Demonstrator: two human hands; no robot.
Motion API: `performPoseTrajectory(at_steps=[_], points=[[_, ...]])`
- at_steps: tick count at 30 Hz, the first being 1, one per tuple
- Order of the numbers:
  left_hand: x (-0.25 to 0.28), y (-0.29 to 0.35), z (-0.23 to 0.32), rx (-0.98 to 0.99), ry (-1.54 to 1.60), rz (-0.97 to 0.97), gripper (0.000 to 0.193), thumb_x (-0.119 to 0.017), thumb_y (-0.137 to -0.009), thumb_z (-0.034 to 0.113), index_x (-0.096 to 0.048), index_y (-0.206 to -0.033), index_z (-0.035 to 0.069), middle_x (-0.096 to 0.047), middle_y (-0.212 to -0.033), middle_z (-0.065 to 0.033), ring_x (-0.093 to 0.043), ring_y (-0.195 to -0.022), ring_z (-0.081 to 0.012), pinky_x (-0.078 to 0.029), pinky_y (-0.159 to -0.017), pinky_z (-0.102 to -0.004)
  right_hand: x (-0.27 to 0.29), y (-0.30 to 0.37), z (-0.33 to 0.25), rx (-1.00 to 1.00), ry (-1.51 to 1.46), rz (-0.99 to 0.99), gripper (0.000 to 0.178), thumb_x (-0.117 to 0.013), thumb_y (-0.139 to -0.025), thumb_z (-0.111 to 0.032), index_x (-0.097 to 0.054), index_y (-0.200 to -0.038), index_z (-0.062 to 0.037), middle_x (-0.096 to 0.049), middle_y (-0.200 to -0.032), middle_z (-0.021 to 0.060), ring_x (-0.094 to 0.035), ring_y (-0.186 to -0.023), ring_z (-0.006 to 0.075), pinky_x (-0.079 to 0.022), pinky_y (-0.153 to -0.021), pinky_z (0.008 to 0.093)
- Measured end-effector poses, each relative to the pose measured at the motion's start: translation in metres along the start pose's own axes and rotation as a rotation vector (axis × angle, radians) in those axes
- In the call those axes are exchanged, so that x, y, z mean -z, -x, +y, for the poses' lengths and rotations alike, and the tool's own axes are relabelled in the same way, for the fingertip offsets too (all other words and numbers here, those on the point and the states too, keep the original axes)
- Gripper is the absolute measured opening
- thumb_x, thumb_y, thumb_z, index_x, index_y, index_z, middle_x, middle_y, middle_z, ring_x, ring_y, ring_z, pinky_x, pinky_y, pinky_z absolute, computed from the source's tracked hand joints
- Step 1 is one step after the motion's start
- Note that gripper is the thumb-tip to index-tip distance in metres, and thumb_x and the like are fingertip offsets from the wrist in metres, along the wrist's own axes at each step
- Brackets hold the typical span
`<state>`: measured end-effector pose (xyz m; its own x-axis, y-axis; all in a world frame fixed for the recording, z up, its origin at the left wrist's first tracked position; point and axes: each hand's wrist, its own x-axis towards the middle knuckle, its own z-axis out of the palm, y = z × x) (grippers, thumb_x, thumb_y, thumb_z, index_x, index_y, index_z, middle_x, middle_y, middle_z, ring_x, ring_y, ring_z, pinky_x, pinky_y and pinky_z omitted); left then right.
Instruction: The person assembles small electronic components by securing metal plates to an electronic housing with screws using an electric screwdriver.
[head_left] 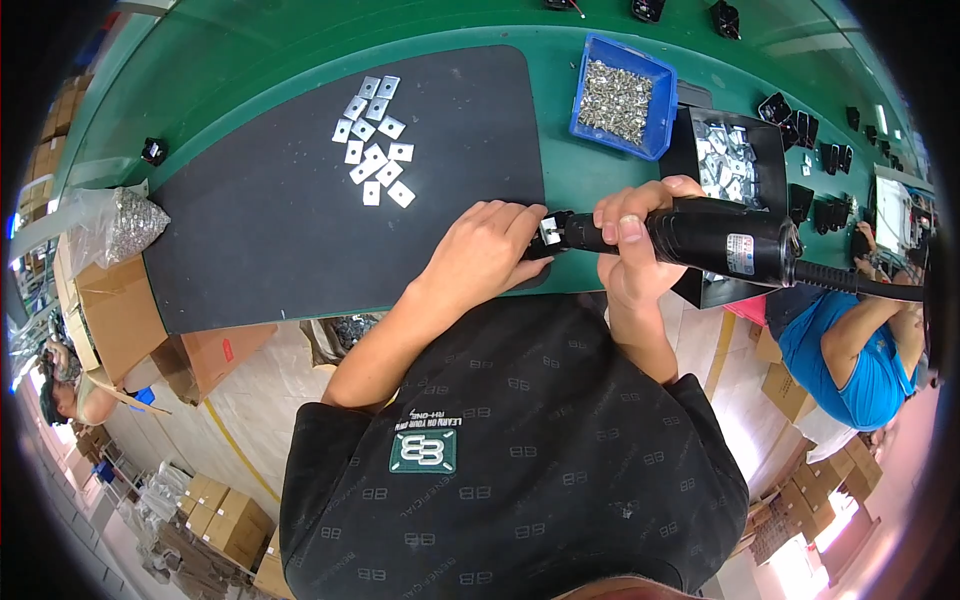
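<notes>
"Black shirt (560,430) comes nearest, then the hands. From where we stand, state the grip of each."

"Right hand (640,235): closed round the barrel of a black power driver (715,238), on the near side of the blue tray (662,105). Left hand (485,245): fingers curled on a small black part (538,248), nearer the person than the tray and to its left. One bright metal plate (549,231) sits at that part, beside the driver's nose."

"Which step is in hand?"

"Judged from the pose, fastening: the driver lies nearly level, nose up to the part. Whether the bit is seated or turning, I cannot tell."

"And the stock?"

"Small metal fasteners (617,100) lie in the tray. Loose plates (373,153) lie on the dark mat (260,220), left of the tray. More metal pieces lie in the black box (768,165), right of the tray and nearer the person."

"What does the next move call for?"

"In my judgement: brace the part, align the driver's axis with the fastening point, apply steady pressure. Misalignment could tilt the plate."
</notes>
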<state>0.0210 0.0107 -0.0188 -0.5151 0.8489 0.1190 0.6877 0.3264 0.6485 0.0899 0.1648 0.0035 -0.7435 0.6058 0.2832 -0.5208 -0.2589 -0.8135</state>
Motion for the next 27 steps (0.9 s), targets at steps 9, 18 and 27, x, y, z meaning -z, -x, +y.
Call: performPoseTrajectory(at_steps=[9, 18, 27], points=[[-0.0026, -0.0002, -0.0045, -0.007, 0.028, 0.024, 0.05, -0.078, -0.068, 0.021, -0.059, -0.109, -0.001, -0.065, -0.092, -0.0142, -0.063, -0.087, -0.0315, -0.05, -0.081, -0.041, 0.0015, -0.0012, 0.0025, -0.035, 0.084, -0.043, 0.048, -0.066, -0.081, -0.001, -0.039, -0.12, -0.0092, -0.047, -0.073, 0.0029, -0.048, -0.06, 0.0135, -0.044, -0.062, 0.0328], [-0.004, -0.0025, -0.0079, -0.001, 0.071, 0.029, 0.05, -0.079, -0.067, 0.022, -0.06, -0.108, -0.001, -0.065, -0.09, -0.0146, -0.064, -0.085, -0.0322, -0.05, -0.08, -0.0417, 0.0001, -0.0043, 0.0022, -0.101, 0.091, -0.032, 0.039, -0.064, -0.079, 0.003, -0.039, -0.106, -0.0111, -0.045, -0.072, 0.0026, -0.046, -0.058, 0.0132, -0.043, -0.061, 0.0321], [-0.0064, -0.0031, -0.0086, -0.011, 0.079, 0.05, 0.048, -0.079, -0.067, 0.022, -0.06, -0.105, -0.001, -0.065, -0.088, -0.0146, -0.064, -0.084, -0.0326, -0.05, -0.08, -0.0418, 0.0, -0.0035, 0.004, -0.097, 0.088, -0.024, 0.04, -0.064, -0.079, 0.005, -0.039, -0.106, -0.0105, -0.046, -0.073, 0.0032, -0.047, -0.059, 0.0131, -0.043, -0.061, 0.032]])
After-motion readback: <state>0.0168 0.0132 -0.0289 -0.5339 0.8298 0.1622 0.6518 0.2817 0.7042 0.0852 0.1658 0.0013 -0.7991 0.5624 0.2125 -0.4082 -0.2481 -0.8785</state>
